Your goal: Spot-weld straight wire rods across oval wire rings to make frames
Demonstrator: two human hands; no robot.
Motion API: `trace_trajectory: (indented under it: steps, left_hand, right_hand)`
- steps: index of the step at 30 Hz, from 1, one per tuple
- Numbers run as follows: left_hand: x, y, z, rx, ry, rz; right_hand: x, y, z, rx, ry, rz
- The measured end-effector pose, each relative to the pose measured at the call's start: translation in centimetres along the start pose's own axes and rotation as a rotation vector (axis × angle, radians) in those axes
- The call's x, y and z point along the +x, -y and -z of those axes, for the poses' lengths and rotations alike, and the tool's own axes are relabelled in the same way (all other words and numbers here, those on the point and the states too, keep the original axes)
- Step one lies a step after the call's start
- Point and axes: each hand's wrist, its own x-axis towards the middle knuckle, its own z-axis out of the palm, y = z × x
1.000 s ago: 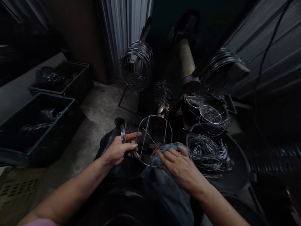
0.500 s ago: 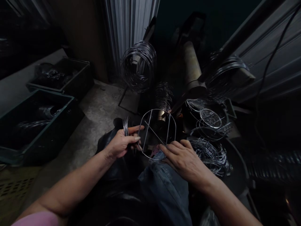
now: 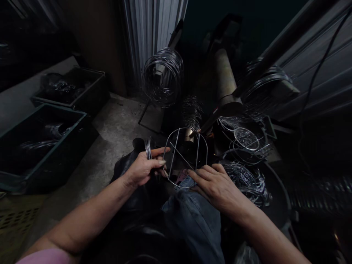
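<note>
My left hand (image 3: pixel 143 169) pinches the left edge of a round wire frame (image 3: pixel 184 136) with straight cross wires, and a bundle of wire rings (image 3: pixel 148 147) sits over that hand's thumb side. My right hand (image 3: pixel 217 185) grips the frame's lower right edge with fingers curled on the wire. The frame stands upright above my knee in blue jeans (image 3: pixel 198 220). Its top edge touches the tip of a metal welding arm (image 3: pixel 217 115).
A pile of finished wire pieces (image 3: pixel 244 179) lies in a dark tub to the right, with more (image 3: pixel 246 137) behind it. Wire coils (image 3: pixel 163 75) hang on stands ahead. Two dark green crates (image 3: pixel 44 143) stand on the concrete floor at left.
The frame has risen from my lap towards the welding arm, and its top now meets the arm's tip. Both hands kept their hold and followed it up.
</note>
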Motion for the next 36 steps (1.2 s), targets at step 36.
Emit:
trace_trajectory:
  steps: [36]
  left_hand:
    - [-2.3,3.8,0.7,-0.199,-0.113,0.037]
  right_hand:
    - [4.4,2.9,4.1,-0.068,-0.104,0.131]
